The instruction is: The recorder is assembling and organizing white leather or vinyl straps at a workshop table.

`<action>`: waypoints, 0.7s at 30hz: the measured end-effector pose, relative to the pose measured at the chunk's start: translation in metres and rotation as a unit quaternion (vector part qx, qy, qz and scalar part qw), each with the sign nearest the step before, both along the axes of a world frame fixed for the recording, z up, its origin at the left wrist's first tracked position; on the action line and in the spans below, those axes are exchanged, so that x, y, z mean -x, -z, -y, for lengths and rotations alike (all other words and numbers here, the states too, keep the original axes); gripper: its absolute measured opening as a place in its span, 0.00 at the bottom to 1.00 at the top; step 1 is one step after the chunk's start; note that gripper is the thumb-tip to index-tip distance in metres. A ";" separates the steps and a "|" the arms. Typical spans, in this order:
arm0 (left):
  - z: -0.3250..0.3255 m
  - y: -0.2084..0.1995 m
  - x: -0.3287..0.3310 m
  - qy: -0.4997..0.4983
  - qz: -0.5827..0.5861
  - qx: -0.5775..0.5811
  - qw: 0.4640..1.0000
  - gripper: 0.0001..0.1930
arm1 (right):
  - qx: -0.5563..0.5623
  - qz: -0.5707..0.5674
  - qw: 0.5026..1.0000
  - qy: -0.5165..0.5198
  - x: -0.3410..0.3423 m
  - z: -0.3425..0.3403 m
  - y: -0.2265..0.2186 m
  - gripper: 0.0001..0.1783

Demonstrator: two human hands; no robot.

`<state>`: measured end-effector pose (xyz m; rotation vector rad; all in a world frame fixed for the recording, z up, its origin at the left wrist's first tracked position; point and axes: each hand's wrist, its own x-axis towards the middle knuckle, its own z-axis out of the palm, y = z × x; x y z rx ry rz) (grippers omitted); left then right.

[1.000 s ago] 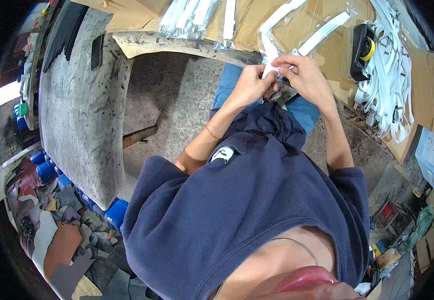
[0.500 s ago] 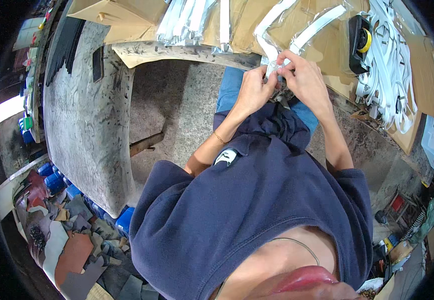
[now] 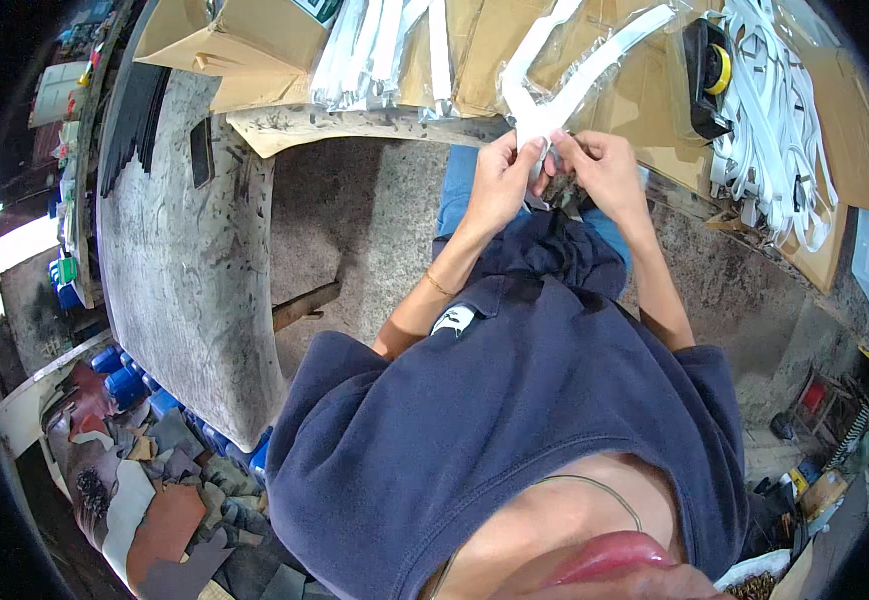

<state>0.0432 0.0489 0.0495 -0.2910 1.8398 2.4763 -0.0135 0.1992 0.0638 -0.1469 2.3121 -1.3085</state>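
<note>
A white belt (image 3: 596, 68) in a clear plastic sleeve lies in a V at the table's front edge, its two arms reaching away over the cardboard (image 3: 476, 60). Where those arms meet, my left hand (image 3: 500, 185) pinches the belt from the left. My right hand (image 3: 606, 172) grips the same end from the right, thumb and fingers closed close to the left thumb. The end between my fingers is partly hidden. To the left, several bagged white belts (image 3: 366, 50) rest side by side, with a single one (image 3: 440, 50) beside them.
Right of the belt stands a black tape dispenser with a yellow hub (image 3: 716, 72). Beyond it lies a heap of loose white belts (image 3: 769, 110). An open cardboard box (image 3: 229, 45) is at the far left. A worn grey board (image 3: 184, 260) and leather scraps (image 3: 169, 510) are lower left.
Both hands have come slightly nearer to my body, and the joined end of the belt with them. The right-hand fingers have shifted from above the belt to its side. The view has tilted slightly.
</note>
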 end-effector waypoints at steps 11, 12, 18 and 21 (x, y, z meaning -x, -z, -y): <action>-0.016 -0.010 0.009 -0.018 0.026 -0.021 0.999 0.23 | 0.471 0.058 0.865 0.162 -0.018 0.009 0.020 0.07; -0.017 -0.009 0.010 -0.017 0.025 -0.020 0.999 0.23 | 0.485 0.056 0.856 0.170 -0.018 0.009 0.022 0.07; -0.018 -0.009 0.014 -0.013 0.011 0.022 1.000 0.22 | 0.519 0.054 0.830 0.194 -0.017 0.015 0.019 0.08; -0.018 -0.005 0.016 -0.024 0.002 0.024 0.999 0.23 | 0.490 0.063 0.852 0.174 -0.015 0.014 0.013 0.09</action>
